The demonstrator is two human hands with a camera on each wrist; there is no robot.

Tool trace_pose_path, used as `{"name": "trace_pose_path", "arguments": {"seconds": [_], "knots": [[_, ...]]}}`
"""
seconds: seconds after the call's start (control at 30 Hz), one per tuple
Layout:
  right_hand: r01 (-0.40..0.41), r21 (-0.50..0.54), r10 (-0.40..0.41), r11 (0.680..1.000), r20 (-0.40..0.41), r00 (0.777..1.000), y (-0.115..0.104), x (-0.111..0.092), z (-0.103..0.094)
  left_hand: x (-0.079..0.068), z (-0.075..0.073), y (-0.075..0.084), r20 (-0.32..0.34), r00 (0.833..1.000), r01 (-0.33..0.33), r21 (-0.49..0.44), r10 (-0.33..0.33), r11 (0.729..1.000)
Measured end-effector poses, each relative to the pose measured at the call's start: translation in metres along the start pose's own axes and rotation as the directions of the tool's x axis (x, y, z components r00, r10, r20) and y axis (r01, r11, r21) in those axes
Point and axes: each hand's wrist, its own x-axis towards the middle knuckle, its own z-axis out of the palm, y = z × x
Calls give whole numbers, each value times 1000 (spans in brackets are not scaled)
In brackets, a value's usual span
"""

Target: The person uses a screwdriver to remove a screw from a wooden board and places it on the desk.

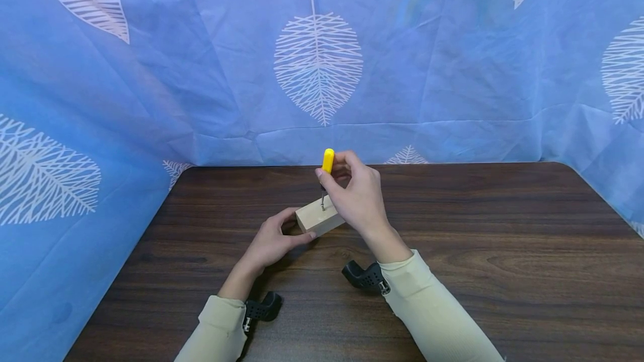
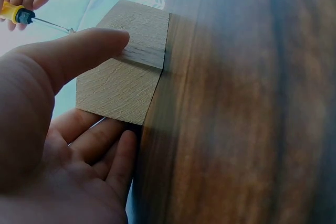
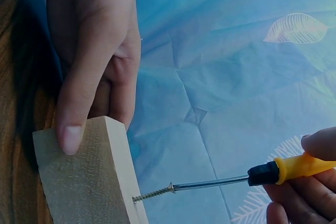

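Observation:
A pale wooden block [image 1: 322, 218] lies on the dark table, gripped at its left end by my left hand [image 1: 271, 242]. In the left wrist view the thumb [image 2: 100, 43] presses one side of the block while the fingers lie along the opposite side. My right hand [image 1: 358, 194] holds a yellow-handled screwdriver [image 1: 328, 162] upright above the block, its handle pinched between thumb and fingers. A screw [image 3: 152, 195] stands out of the block's upper face, its tip in the wood. The screwdriver's tip meets the screw head, in line with it.
The dark wood-grain table [image 1: 493, 239] spreads around the hands. Behind and to the left hangs a blue cloth [image 1: 226, 71] with white leaf prints. Black wrist-worn devices [image 1: 264, 307] sit below both wrists, close over the tabletop.

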Motion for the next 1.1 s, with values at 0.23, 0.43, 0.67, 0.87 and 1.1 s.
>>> {"name": "trace_pose_path", "arguments": {"seconds": [0.23, 0.43, 0.67, 0.87, 1.1], "knots": [[19, 0, -19, 1000, 6, 1000, 0, -1, 0, 0, 0, -1, 5, 1000, -9, -1, 9, 1000], [14, -7, -14, 1000, 9, 1000, 0, -1, 2, 0, -1, -1, 7, 1000, -9, -10, 9, 1000], [32, -4, -32, 999, 25, 999, 2, 0, 3, -1, 0, -2, 5, 1000, -29, 9, 29, 1000], [77, -22, -76, 997, 31, 997, 4, 1, 4, 0, 0, -1, 8, 1000, -29, 4, 29, 1000], [87, -19, -86, 996, 32, 996, 3, 0, 3, 0, 0, -2, 7, 1000, -27, 3, 27, 1000]]}}
